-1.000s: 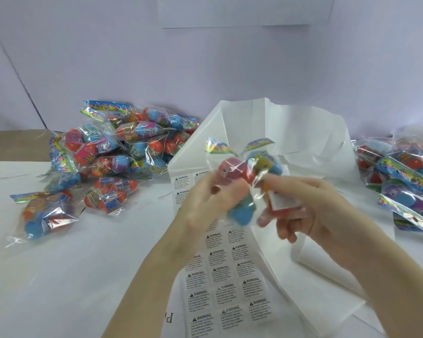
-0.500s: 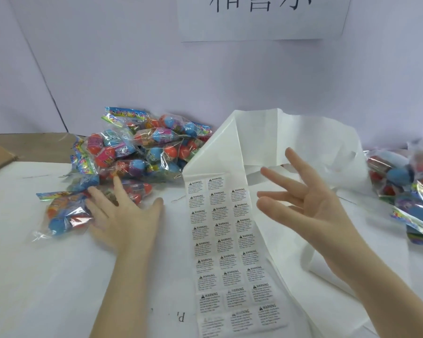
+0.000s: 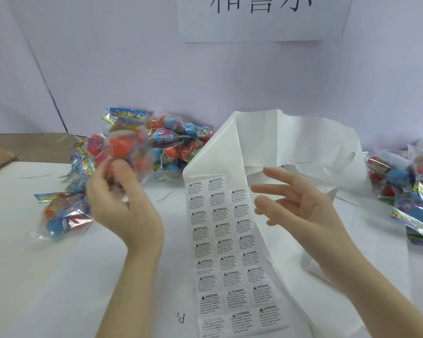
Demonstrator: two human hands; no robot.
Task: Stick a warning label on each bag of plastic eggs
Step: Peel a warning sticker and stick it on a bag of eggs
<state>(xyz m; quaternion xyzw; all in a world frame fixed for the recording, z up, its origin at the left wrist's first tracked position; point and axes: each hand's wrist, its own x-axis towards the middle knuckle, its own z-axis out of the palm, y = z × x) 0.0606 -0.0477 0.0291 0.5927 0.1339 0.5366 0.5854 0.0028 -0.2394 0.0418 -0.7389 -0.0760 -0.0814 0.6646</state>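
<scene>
Left hand (image 3: 122,203) is gripping a blurred clear crinkly bag of orange plastic eggs (image 3: 122,152), right hand (image 3: 300,206) is hovering with fingers (image 3: 271,189) spread empty over the long white sheet of warning labels (image 3: 230,245); person should be peeling one cleanly by a corner.

The label sheet (image 3: 232,250) carries three columns of small white stickers, each headed by a black triangle sign and the word "WARNING" in capitals — the fine print beneath is too small to read. A white paper sign (image 3: 264,18) on the back wall shows the lower parts of large black Chinese characters, cut off at the top edge. On the white table cover (image 3: 59,276), just left of the sheet's lower end, stands a mirrored "P" — faint grey. The bag (image 3: 125,147) headers bear colourful print, unreadable.
</scene>
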